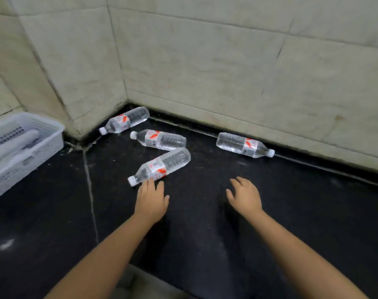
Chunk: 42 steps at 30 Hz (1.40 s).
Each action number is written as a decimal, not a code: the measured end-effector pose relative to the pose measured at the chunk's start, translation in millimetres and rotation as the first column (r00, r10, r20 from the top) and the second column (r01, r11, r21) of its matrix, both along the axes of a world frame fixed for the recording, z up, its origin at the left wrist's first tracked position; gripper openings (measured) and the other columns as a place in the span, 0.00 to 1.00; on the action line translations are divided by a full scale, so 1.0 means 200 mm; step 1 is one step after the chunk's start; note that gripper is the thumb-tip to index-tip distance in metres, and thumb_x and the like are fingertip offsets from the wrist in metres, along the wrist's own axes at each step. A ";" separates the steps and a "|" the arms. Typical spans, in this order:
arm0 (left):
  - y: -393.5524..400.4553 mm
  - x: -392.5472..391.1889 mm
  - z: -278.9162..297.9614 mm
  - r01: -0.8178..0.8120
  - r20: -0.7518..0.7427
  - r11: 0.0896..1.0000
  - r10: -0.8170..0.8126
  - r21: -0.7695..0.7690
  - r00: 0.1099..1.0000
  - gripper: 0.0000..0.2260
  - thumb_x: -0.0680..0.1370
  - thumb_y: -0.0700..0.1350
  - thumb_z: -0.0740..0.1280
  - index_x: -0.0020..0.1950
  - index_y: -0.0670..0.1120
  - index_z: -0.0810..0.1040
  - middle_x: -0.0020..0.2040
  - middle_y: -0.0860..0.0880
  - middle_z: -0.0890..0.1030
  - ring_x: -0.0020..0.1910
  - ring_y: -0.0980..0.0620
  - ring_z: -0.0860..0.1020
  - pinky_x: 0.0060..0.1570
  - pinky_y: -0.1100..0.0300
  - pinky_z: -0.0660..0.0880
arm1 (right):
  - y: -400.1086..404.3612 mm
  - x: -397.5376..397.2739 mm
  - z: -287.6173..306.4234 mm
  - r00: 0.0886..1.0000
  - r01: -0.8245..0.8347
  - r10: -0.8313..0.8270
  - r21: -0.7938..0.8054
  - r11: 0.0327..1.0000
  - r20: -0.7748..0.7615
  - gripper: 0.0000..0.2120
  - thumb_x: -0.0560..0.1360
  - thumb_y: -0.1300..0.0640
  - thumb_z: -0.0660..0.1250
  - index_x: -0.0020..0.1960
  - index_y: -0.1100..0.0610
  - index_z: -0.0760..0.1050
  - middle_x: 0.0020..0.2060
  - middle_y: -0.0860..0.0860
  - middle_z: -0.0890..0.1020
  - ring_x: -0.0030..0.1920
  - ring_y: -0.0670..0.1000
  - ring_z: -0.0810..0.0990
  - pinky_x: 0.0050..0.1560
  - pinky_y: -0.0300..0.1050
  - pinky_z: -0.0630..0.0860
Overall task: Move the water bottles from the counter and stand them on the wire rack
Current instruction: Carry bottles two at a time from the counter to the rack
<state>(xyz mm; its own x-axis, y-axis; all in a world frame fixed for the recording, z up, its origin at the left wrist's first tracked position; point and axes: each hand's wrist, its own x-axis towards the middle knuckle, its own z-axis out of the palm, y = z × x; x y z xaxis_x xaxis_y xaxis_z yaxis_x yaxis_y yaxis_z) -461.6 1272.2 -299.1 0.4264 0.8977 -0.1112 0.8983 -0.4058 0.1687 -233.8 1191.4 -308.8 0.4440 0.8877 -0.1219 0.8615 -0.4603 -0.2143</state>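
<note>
Fingers [149,184] of the left hand [152,200] lie straight and close together, their tips touching the label side of the nearest bottle [160,166]; fingers [237,183] of the right hand [245,196] are loosely spread, palm down over the black counter [227,234], holding nothing. All four water bottles lie on their sides on the counter. The nearest bottle sits at 12 o'clock from the left hand, cap toward 8 o'clock. A second bottle [159,139] lies just beyond it, cap toward 9 o'clock. A third bottle [124,120] rests in the wall corner at 11 o'clock. A fourth bottle [245,145] lies along the tiled wall [227,72] at 12 o'clock from the right hand, cap toward 3 o'clock. At 9 o'clock stands a white plastic basket [43,134].
</note>
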 end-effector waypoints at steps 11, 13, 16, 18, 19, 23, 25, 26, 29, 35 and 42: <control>0.65 0.41 -0.11 0.105 -0.072 0.994 -0.107 -0.019 0.992 0.23 0.70 0.47 0.72 0.60 0.36 0.74 0.56 0.35 0.77 0.56 0.36 0.76 0.56 0.44 0.74 | 0.66 0.59 0.00 0.995 0.097 -0.098 0.105 0.990 0.008 0.21 0.74 0.56 0.63 0.65 0.63 0.68 0.62 0.62 0.74 0.62 0.62 0.71 0.61 0.54 0.68; 0.74 0.42 -0.15 0.089 -0.067 0.995 -0.092 -0.041 0.994 0.25 0.77 0.54 0.61 0.70 0.43 0.63 0.64 0.42 0.72 0.63 0.43 0.70 0.62 0.51 0.68 | 0.81 0.66 -0.03 0.996 0.075 -0.078 0.051 0.996 0.052 0.24 0.74 0.53 0.63 0.68 0.60 0.65 0.64 0.60 0.71 0.64 0.61 0.69 0.65 0.56 0.65; 0.80 0.42 -0.21 0.076 -0.013 0.995 -0.077 -0.064 0.997 0.31 0.75 0.60 0.61 0.72 0.45 0.59 0.65 0.45 0.71 0.62 0.45 0.69 0.59 0.52 0.70 | 0.93 0.72 -0.10 0.992 0.062 -0.055 -0.055 0.997 0.116 0.27 0.74 0.51 0.64 0.70 0.57 0.62 0.65 0.59 0.69 0.65 0.61 0.66 0.65 0.55 0.63; 0.83 0.41 -0.23 0.072 0.006 0.996 -0.072 -0.060 0.997 0.33 0.73 0.62 0.63 0.71 0.45 0.61 0.64 0.44 0.72 0.61 0.44 0.69 0.58 0.51 0.70 | 0.95 0.74 -0.14 0.982 0.054 -0.034 -0.102 0.993 0.188 0.30 0.74 0.51 0.64 0.71 0.57 0.58 0.66 0.60 0.67 0.66 0.61 0.65 0.65 0.54 0.62; 0.83 0.41 -0.24 0.074 -0.002 0.996 -0.074 -0.057 0.997 0.34 0.72 0.62 0.64 0.71 0.45 0.61 0.63 0.43 0.72 0.60 0.44 0.69 0.57 0.52 0.70 | 0.95 0.75 -0.16 0.973 0.055 -0.025 -0.125 0.991 0.228 0.31 0.73 0.50 0.64 0.72 0.57 0.57 0.66 0.60 0.67 0.66 0.61 0.64 0.66 0.55 0.61; 0.83 0.41 -0.26 0.096 -0.017 0.994 -0.097 -0.052 0.995 0.32 0.73 0.61 0.62 0.71 0.46 0.59 0.63 0.43 0.71 0.60 0.44 0.69 0.56 0.52 0.70 | 0.98 0.76 -0.13 0.963 0.039 0.015 -0.194 0.980 0.270 0.32 0.70 0.48 0.68 0.69 0.57 0.60 0.65 0.59 0.70 0.66 0.60 0.64 0.63 0.53 0.62; 0.84 0.40 -0.26 0.117 0.009 0.990 -0.117 -0.079 0.993 0.31 0.74 0.61 0.62 0.71 0.46 0.60 0.63 0.44 0.72 0.60 0.44 0.68 0.55 0.52 0.71 | 0.95 0.71 -0.09 0.960 -0.001 0.071 -0.249 0.968 0.271 0.33 0.69 0.48 0.70 0.68 0.57 0.62 0.64 0.58 0.71 0.65 0.60 0.64 0.62 0.52 0.63; 0.85 0.39 -0.26 0.137 0.017 0.986 -0.136 -0.092 0.991 0.30 0.74 0.60 0.62 0.71 0.45 0.60 0.63 0.44 0.72 0.60 0.44 0.68 0.56 0.52 0.71 | 0.92 0.67 -0.07 0.960 -0.029 0.104 -0.274 0.961 0.262 0.34 0.69 0.47 0.70 0.69 0.56 0.61 0.64 0.58 0.71 0.65 0.59 0.64 0.63 0.52 0.63; 0.86 0.34 -0.23 0.269 0.022 0.954 -0.268 -0.136 0.963 0.31 0.74 0.59 0.63 0.72 0.47 0.59 0.65 0.45 0.71 0.62 0.45 0.67 0.58 0.53 0.70 | 0.72 0.48 -0.04 0.944 -0.160 0.249 -0.357 0.920 0.219 0.35 0.70 0.49 0.69 0.72 0.53 0.58 0.66 0.55 0.68 0.67 0.58 0.63 0.63 0.51 0.63; 0.69 0.17 -0.16 0.736 0.051 0.625 -0.752 -0.260 0.657 0.30 0.71 0.52 0.71 0.69 0.48 0.65 0.64 0.51 0.73 0.61 0.50 0.68 0.59 0.64 0.61 | 0.14 0.08 -0.08 0.840 -0.492 0.519 -0.181 0.851 0.156 0.34 0.50 0.57 0.80 0.55 0.53 0.77 0.48 0.52 0.83 0.49 0.59 0.80 0.44 0.58 0.77; 0.42 -0.06 -0.15 0.890 0.030 0.159 -0.981 -0.426 0.190 0.21 0.71 0.39 0.66 0.62 0.54 0.69 0.62 0.59 0.72 0.69 0.56 0.61 0.75 0.51 0.48 | -0.29 -0.24 -0.14 0.845 -0.523 0.530 -0.096 0.847 0.066 0.31 0.53 0.65 0.76 0.55 0.53 0.75 0.50 0.53 0.83 0.58 0.55 0.73 0.53 0.55 0.77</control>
<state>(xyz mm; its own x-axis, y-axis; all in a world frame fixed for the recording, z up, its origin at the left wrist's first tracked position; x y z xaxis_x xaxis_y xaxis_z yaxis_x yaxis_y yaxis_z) -473.6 1355.4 -328.4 0.8343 -0.2875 -0.4704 -0.1209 -0.9279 0.3526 -281.4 1134.0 -336.1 -0.0764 0.9812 -0.1774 0.9921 0.0570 -0.1120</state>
